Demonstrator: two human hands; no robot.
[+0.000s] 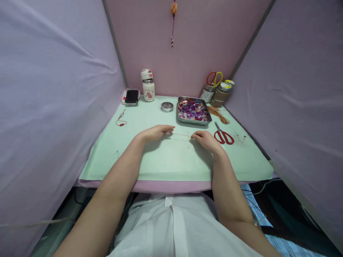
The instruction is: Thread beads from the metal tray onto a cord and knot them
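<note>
A thin reddish cord [182, 134] is stretched level between my two hands, a little above the green table cover. My left hand [158, 132] is closed around a small cluster of clear and purplish beads [168, 132] at the cord's left end; part of the cluster is hidden by the fingers. At the other end, my right hand [203, 137] pinches the cord between thumb and fingers. Just right of that hand lies a pair of red-handled scissors [224, 137], blades pointing away from me. Behind the hands stands a metal tray [194, 122] full of mixed purple, red and clear beads.
A round tin [167, 106], a white bottle [148, 87] and a phone [132, 96] stand along the back. A finished-looking beaded cord [121, 124] lies at left. Brown threads [219, 115], a jar [220, 95] and a scissors holder [207, 93] are at back right. Cloth walls enclose the table.
</note>
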